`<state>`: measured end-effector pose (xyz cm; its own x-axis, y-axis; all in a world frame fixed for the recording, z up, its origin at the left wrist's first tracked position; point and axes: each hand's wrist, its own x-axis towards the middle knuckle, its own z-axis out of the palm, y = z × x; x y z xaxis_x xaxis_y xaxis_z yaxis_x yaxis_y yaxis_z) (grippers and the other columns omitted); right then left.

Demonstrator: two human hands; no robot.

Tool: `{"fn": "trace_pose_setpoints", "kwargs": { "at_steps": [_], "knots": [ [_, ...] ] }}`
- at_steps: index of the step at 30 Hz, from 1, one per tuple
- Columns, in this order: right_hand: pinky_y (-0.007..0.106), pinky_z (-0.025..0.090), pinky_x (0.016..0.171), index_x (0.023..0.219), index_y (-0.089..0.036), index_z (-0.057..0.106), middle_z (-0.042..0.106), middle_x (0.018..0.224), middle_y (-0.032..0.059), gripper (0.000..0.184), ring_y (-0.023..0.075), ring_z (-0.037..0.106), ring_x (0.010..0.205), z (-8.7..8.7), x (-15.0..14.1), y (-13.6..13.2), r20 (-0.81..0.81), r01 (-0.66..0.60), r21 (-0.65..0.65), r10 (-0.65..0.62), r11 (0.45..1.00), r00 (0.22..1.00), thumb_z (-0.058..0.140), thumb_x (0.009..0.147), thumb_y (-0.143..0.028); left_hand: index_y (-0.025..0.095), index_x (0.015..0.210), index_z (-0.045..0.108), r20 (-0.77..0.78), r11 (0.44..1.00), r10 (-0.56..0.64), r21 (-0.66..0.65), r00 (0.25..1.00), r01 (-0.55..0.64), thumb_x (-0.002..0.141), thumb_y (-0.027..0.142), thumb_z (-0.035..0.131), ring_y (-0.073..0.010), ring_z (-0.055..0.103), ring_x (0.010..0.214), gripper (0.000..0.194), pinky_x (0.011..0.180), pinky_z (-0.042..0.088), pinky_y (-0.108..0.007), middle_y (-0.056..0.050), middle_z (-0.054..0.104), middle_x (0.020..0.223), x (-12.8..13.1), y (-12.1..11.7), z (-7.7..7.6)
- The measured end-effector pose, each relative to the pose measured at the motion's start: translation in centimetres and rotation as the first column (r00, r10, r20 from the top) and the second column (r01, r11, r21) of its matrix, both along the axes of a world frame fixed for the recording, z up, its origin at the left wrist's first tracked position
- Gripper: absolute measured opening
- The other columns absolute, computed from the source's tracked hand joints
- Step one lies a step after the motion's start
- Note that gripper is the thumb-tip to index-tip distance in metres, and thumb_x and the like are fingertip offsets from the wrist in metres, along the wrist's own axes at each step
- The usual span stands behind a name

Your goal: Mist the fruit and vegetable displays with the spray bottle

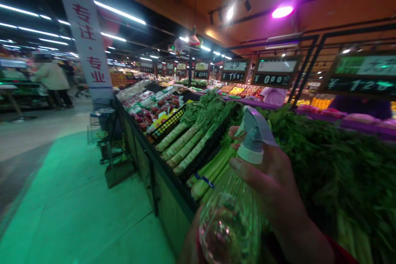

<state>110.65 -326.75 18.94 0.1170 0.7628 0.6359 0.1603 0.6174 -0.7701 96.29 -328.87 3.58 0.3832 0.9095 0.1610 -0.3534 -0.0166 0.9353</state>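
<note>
A clear plastic spray bottle [229,218] with a grey-and-white trigger head is tilted in front of me, its nozzle end up. My right hand [272,185] is wrapped round its neck, with fingers by the trigger. Low in the view, my left hand [191,237] shows partly behind the bottle's base and is closed against it; most of its fingers are hidden. Just beyond the bottle lie celery stalks [201,187] bound with a blue band. Long pale stems with leafy tops [185,148] rest in a black crate to their left.
Dark leafy greens [328,152] fill the display on the right. Farther along it are packed produce and a yellow-lined black basket [168,123]. Price signs [274,72] hang above. A metal rack [107,144] stands on the floor at left, and a person [54,76] is farther off.
</note>
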Motion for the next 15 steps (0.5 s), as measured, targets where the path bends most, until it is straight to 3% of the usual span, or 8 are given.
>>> {"fn": "trace_pose_setpoints", "kwargs": {
  "at_steps": [5,7,9,12,15],
  "knots": [
    [0.046,0.05,0.099,0.129,-0.023,0.061,0.069,0.119,0.0072,0.061,0.0284,0.065,0.108,0.3,-2.0,0.9,0.037,0.064,0.011,-0.064,0.998,0.997,0.078,0.072,-0.038,0.026,0.099,0.072,0.168,0.999,-0.046,0.036,0.985,0.041,0.037,0.089,0.069,-0.0385,0.065,0.114,0.089,0.1,0.052,-0.05,-0.011,0.077,0.098,1.0,3.5,-2.8],
    [0.043,0.052,0.096,0.128,-0.022,0.062,0.07,0.119,0.0074,0.061,0.0268,0.065,0.105,0.3,-3.1,1.5,0.041,0.099,0.025,-0.1,0.995,0.994,0.078,0.072,-0.038,0.025,0.097,0.074,0.176,0.996,-0.093,0.028,0.98,0.09,0.032,0.091,0.067,-0.0393,0.066,0.112,0.093,0.096,0.054,-0.05,-0.011,0.078,0.097,0.2,4.6,-3.0],
    [0.038,0.055,0.088,0.124,-0.023,0.065,0.07,0.119,0.0066,0.056,0.0247,0.066,0.102,0.1,-4.2,2.1,0.035,0.135,0.042,-0.136,0.99,0.99,0.079,0.072,-0.038,0.025,0.103,0.074,0.182,0.985,-0.169,0.014,0.969,0.17,0.033,0.083,0.076,-0.0379,0.069,0.108,0.092,0.094,0.055,-0.049,-0.011,0.078,0.102,-1.6,5.4,-2.3],
    [0.031,0.057,0.076,0.117,-0.027,0.068,0.07,0.099,0.0026,0.045,0.0231,0.067,0.098,-0.4,-6.3,3.3,0.029,0.159,0.06,-0.161,0.985,0.987,0.079,0.075,-0.039,0.025,0.115,0.071,0.172,0.967,-0.237,-0.051,0.956,0.249,0.048,0.066,0.085,-0.0353,0.068,0.113,0.08,0.101,0.053,-0.047,-0.009,0.076,0.118,-5.3,6.8,-0.9],
    [0.027,0.058,0.071,0.117,-0.031,0.068,0.066,0.086,0.0002,0.042,0.0218,0.067,0.096,-0.8,-8.7,4.7,0.051,0.181,0.055,-0.184,0.982,0.982,0.078,0.078,-0.039,0.022,0.113,0.071,0.24,0.966,-0.191,-0.125,0.952,0.225,0.067,0.076,0.067,-0.0332,0.065,0.118,0.072,0.103,0.051,-0.05,-0.01,0.076,0.115,-8.5,8.6,-0.5]
  ]
}}
